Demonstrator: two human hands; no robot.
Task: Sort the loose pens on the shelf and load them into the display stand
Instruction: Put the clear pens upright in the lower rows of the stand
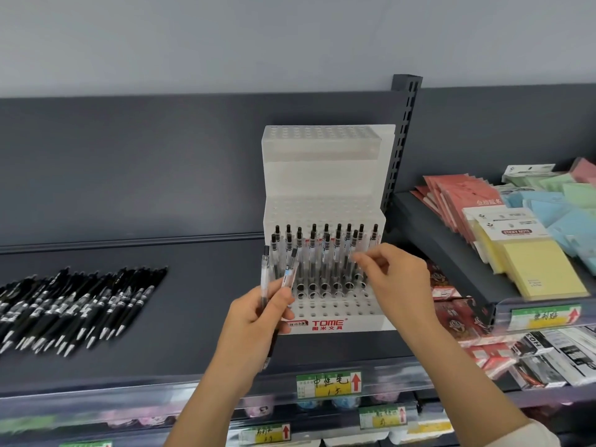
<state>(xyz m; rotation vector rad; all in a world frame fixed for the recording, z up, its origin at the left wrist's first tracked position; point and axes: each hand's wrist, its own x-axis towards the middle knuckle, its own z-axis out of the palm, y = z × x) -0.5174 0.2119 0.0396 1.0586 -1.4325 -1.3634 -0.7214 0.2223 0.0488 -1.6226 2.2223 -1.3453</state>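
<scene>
The clear pens (290, 269) sit in the left hand (254, 317), fingers curled round a small bunch just in front of the display stand's (325, 175) left edge, their tops fanning apart. The right hand (396, 279) reaches the standing pens (325, 250) at the stand's right side, fingers (361, 257) drawn narrow by a cap; whether they pinch it I cannot tell.

As I judge it, the fanned bunch could slip, or the right hand could knock crowded neighbours askew.

Well left of the stand, black pens (74, 304) lie heaped on the shelf (200, 285). Right of the stand are sticky notes (541, 266). Only the packed rows hinder access.
</scene>
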